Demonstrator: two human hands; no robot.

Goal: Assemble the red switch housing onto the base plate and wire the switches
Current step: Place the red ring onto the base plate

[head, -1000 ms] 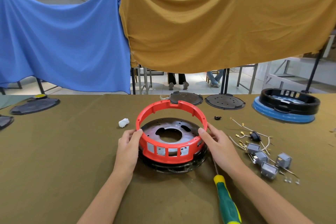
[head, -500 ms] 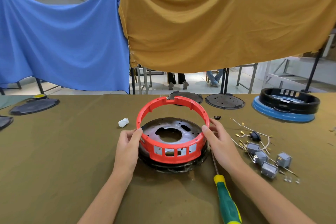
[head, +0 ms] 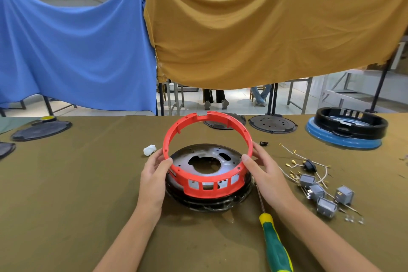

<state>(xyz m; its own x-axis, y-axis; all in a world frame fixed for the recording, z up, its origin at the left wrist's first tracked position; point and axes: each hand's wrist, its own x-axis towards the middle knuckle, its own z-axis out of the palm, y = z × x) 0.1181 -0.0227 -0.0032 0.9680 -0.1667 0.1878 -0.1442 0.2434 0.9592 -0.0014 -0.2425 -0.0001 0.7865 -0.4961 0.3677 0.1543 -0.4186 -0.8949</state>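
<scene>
1. The left hand (head: pixel 154 174) grips the housing (head: pixel 207 157) at its 9 o'clock rim, thumb inside.
2. The right hand (head: pixel 268 174) grips its 3 o'clock rim likewise.
3. The housing is tilted: near edge on the plate (head: pixel 205 161), far edge raised.
4. Switches (head: pixel 318 194) lie at the plate's 3 o'clock, a screwdriver (head: pixel 276 247) at 5.

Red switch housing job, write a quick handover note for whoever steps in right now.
Left hand and right hand both grip the red switch housing, tilted: near edge on the base plate, far edge raised.
Grey switches and loose wires lie to the right; screwdriver by the right forearm.
Done: housing brought to the plate.
Left: seat it flat, fasten, fit and wire the switches.
</scene>
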